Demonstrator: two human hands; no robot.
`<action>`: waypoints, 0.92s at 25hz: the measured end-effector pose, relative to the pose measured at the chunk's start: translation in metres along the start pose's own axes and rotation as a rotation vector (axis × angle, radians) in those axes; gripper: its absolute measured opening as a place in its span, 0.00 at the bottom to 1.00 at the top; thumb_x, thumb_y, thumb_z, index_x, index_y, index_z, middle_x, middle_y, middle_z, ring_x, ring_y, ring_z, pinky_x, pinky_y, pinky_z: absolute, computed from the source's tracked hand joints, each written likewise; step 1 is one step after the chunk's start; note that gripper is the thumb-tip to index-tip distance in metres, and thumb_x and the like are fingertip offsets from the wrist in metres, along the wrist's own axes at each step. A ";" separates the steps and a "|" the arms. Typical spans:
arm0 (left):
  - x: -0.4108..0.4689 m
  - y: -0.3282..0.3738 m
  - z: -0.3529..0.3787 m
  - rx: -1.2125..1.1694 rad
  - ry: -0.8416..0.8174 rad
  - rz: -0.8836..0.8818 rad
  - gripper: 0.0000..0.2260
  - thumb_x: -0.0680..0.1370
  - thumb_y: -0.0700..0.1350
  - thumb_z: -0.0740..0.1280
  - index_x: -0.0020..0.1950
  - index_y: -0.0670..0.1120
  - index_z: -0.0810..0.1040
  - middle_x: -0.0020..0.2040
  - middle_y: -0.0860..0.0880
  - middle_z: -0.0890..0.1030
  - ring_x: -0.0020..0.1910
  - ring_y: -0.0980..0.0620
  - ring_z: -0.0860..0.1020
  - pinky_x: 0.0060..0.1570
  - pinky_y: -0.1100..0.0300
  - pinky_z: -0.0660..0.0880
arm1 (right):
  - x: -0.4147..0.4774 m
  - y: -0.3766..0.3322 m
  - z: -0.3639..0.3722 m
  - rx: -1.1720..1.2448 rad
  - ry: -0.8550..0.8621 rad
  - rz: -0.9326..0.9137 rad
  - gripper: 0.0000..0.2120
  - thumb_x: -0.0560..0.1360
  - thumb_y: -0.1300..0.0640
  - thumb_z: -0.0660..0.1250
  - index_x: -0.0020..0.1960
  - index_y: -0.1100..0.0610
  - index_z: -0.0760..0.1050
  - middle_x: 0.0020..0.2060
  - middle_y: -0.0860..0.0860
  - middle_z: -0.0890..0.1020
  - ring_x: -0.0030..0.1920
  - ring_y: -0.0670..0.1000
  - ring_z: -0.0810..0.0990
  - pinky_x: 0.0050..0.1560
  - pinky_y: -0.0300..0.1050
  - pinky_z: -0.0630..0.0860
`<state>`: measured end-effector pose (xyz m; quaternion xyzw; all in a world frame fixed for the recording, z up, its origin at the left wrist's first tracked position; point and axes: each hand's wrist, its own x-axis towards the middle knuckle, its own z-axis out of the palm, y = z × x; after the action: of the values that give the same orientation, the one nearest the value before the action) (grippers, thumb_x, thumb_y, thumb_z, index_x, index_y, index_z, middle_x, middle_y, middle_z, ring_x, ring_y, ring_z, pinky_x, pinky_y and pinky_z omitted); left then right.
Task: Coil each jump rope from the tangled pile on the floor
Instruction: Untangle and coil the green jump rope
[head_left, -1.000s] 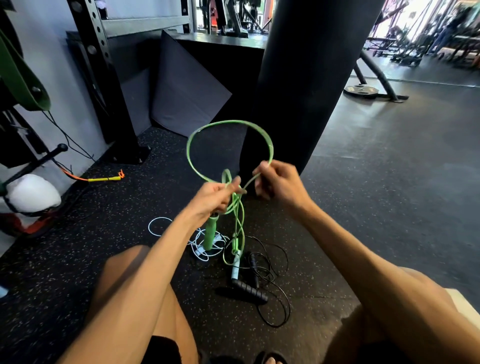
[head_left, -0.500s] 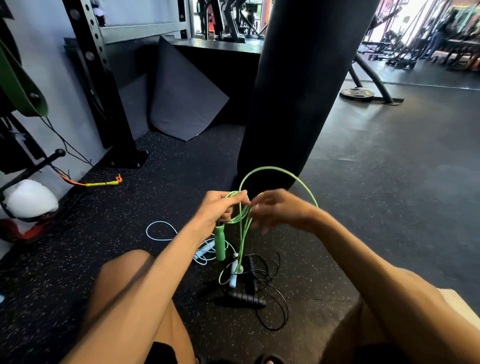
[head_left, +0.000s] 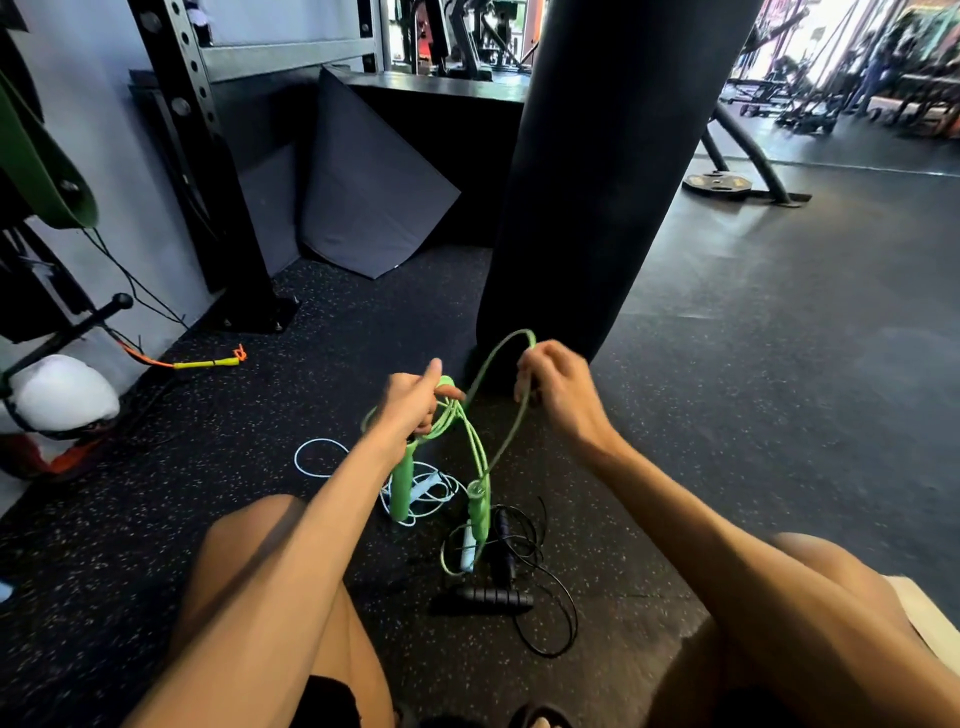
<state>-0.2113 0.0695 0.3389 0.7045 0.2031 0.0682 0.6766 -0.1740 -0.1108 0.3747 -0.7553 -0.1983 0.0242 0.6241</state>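
Green loop (head_left: 497, 357) smaller; perhaps rubber floor (head_left: 779, 364)

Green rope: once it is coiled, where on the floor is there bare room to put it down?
Bare floor lies wide to the right of the punching bag and the black rope. A smaller patch lies left, between the white rope and the yellow handle. Between the knees, under the green rope, it is crowded with ropes.

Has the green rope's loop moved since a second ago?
Yes. The green rope's loop has dropped from well up the punching bag to its base.
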 end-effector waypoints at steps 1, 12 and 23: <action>0.002 -0.003 -0.004 0.064 0.051 -0.004 0.23 0.84 0.51 0.58 0.40 0.39 0.83 0.17 0.55 0.62 0.16 0.59 0.56 0.18 0.67 0.53 | 0.005 -0.006 -0.010 0.128 0.068 0.022 0.08 0.81 0.63 0.58 0.44 0.61 0.72 0.31 0.53 0.74 0.31 0.50 0.74 0.33 0.43 0.73; 0.003 -0.010 -0.018 0.303 0.201 0.013 0.18 0.78 0.44 0.61 0.29 0.45 0.79 0.18 0.54 0.65 0.22 0.52 0.62 0.26 0.62 0.58 | 0.037 0.033 -0.101 -0.025 0.406 0.362 0.09 0.78 0.65 0.61 0.45 0.67 0.78 0.29 0.56 0.73 0.27 0.52 0.72 0.28 0.43 0.67; -0.012 0.011 -0.012 0.039 -0.117 0.067 0.18 0.78 0.42 0.60 0.28 0.46 0.64 0.21 0.52 0.60 0.20 0.54 0.55 0.29 0.55 0.50 | 0.014 0.097 -0.070 -0.984 -0.356 0.352 0.07 0.76 0.64 0.63 0.51 0.61 0.79 0.44 0.58 0.84 0.41 0.55 0.84 0.45 0.51 0.83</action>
<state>-0.2246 0.0763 0.3523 0.7268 0.1407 0.0453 0.6707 -0.1153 -0.1856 0.3001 -0.9640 -0.1594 0.1599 0.1408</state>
